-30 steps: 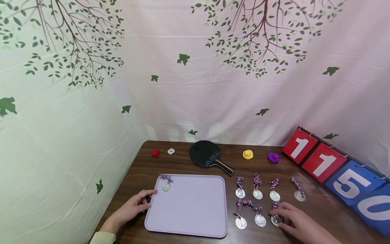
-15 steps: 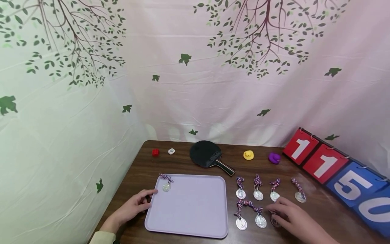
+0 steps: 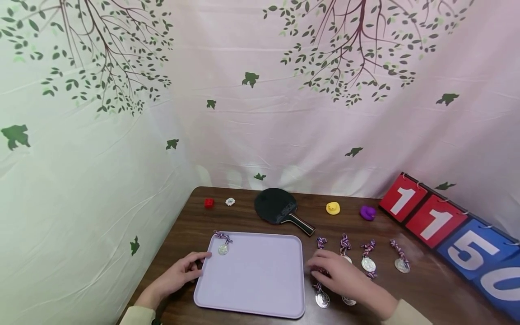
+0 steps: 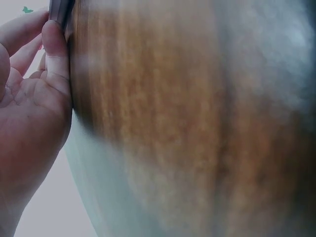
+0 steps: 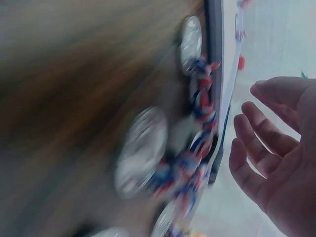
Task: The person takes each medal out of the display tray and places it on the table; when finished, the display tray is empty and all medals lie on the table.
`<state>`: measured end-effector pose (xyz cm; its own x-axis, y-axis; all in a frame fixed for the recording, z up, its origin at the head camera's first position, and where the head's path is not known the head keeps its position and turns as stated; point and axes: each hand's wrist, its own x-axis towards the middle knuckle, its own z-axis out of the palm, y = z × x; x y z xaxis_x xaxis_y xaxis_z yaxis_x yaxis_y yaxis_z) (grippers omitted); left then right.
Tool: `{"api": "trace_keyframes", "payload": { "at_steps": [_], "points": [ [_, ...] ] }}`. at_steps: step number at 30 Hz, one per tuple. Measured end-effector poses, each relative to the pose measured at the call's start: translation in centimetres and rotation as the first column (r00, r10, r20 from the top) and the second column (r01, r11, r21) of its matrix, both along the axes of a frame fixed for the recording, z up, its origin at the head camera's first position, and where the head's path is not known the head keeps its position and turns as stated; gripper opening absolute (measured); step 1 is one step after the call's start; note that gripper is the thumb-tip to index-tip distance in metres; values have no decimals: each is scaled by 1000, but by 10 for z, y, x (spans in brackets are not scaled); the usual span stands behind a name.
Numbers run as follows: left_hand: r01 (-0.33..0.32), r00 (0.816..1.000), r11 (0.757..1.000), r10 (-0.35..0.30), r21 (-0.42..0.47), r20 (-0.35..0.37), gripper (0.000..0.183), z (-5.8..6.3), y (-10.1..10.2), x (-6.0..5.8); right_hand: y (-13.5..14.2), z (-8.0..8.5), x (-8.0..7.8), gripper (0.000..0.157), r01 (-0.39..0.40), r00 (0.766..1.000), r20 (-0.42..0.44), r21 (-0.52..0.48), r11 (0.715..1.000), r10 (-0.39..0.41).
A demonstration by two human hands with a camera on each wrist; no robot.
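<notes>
My left hand (image 3: 181, 274) touches the left rim of a lilac tray (image 3: 260, 280) with its fingertips; the left wrist view shows thumb and fingers (image 4: 30, 37) meeting the tray's edge. A silver medal (image 3: 223, 249) with a knotted red, white and blue ribbon lies in the tray's far left corner. Over the medals right of the tray is my right hand (image 3: 337, 273), fingers loosely bent, with nothing seen in its grasp. It partly covers several medals, such as one silver medal (image 3: 322, 299) by the tray. In the right wrist view another medal (image 5: 142, 153) looks blurred.
Along the back lie a red toy brick (image 3: 209, 203), a white chip (image 3: 230, 201), a black table tennis paddle (image 3: 276, 206), a yellow duck (image 3: 332, 208) and a purple duck (image 3: 367, 213). A flip scoreboard (image 3: 436, 221) stands at the right. Printed cloth (image 3: 227, 135) hangs behind.
My right hand has left the nearer row's right-hand medal and moved left toward the tray, with that medal's ribbon still on the table. The left hand has stayed at the tray's rim.
</notes>
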<state>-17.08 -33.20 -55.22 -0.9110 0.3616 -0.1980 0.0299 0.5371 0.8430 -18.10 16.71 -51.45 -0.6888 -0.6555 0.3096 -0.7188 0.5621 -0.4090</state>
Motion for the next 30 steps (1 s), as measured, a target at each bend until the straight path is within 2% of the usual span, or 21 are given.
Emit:
{"api": "trace_keyframes", "payload": {
  "at_steps": [8,16,22,30],
  "points": [
    [-5,1000,1000,5,-2,5,44,2,0,1,-67,3,-25,19,-107,992,80,80,991,101],
    [-19,1000,1000,19,15,11,45,3,2,1,-129,2,-47,23,-165,985,75,127,978,156],
    [-23,1000,999,22,35,21,45,2,1,0,-173,-5,-60,27,-155,984,109,135,979,141],
    [-3,1000,1000,3,24,19,45,3,0,0,-222,-17,-70,32,-78,982,180,128,989,54]
  ]
}}
